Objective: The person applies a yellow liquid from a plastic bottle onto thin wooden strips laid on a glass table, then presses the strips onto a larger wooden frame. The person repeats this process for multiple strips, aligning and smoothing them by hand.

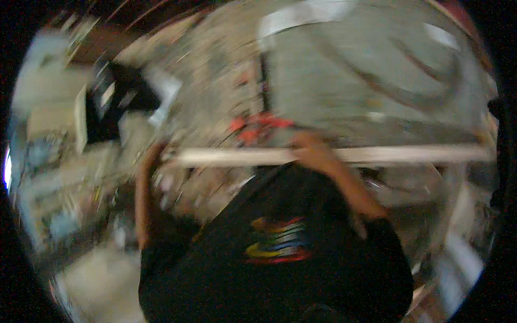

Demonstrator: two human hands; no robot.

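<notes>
A long, pale strip of wood point(237, 157) lies crosswise in front of my body, reaching far out to the right. My right hand point(309, 149) is closed over it near the middle, its fingers bent round the upper edge. At the strip's left end is my left hand point(158, 153), smeared by motion; whether its fingers touch the wood cannot be made out. Just beyond the strip, left of my right hand, sits a blurred bright red object point(257, 127) whose kind is unclear.
Ahead to the right spreads a grey-green surface point(323, 81) with a curved dark band point(377, 86) across it. A black open box-like thing point(121, 99) stands at the left, among blurred clutter. Whitish sheets point(301, 15) lie at the far edge.
</notes>
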